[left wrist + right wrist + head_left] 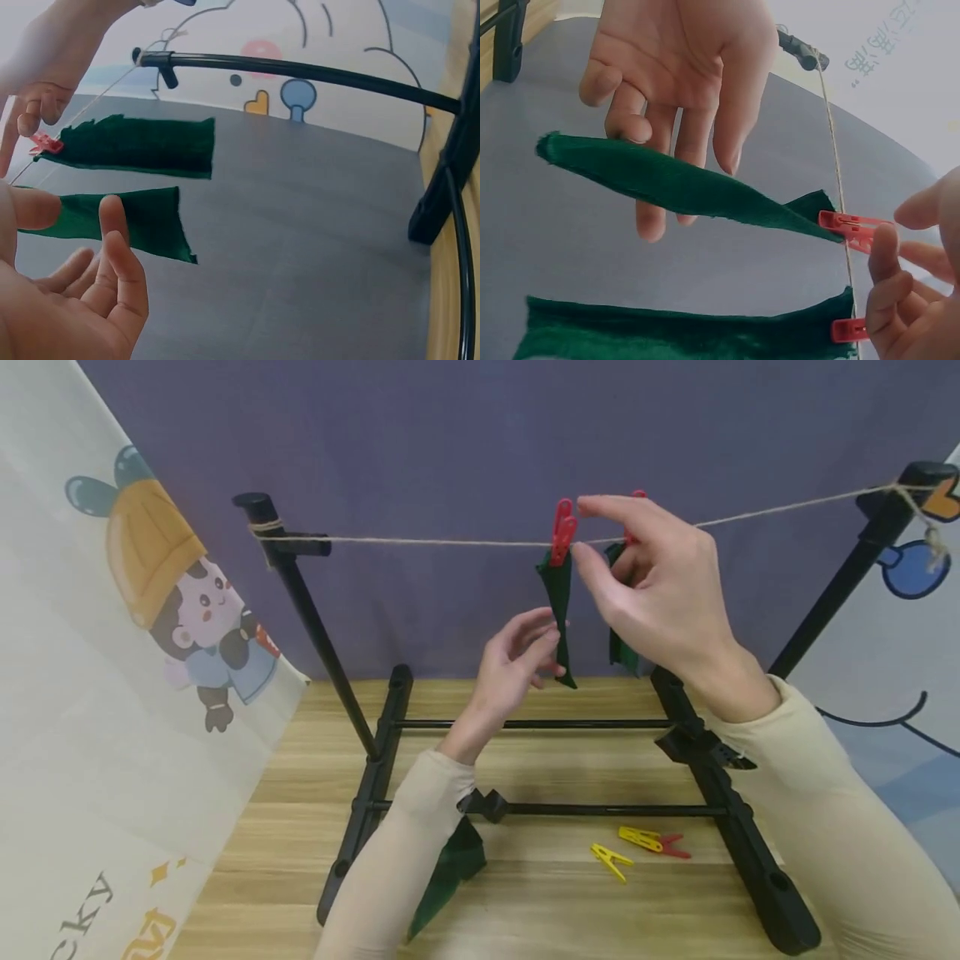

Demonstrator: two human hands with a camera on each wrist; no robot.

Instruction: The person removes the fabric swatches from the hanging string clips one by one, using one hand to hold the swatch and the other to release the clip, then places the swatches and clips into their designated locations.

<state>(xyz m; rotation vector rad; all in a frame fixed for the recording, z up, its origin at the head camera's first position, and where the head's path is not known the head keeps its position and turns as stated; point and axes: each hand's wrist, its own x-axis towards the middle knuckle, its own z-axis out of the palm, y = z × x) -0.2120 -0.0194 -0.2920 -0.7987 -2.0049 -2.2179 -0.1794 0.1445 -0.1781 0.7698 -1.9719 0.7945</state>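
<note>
A narrow green cloth (557, 583) hangs twisted from the string (420, 541), fastened by a red clothespin (563, 531). My left hand (513, 656) is at the cloth's lower half, its fingers loosely bent and spread behind it in the right wrist view. Close to the clothespin, my right hand (663, 577) has its thumb and forefinger apart, with nothing pinched between them. A second green cloth (690, 330) hangs alongside from another red clothespin (847, 330); in the head view the right hand partly covers both.
Black posts (315, 627) hold up the string on a frame with crossbars (592, 810). On the wooden table lie a yellow clothespin (611, 862), a yellow one (639, 837) against a red one (675, 846), and another green cloth (457, 864) partly behind the left sleeve.
</note>
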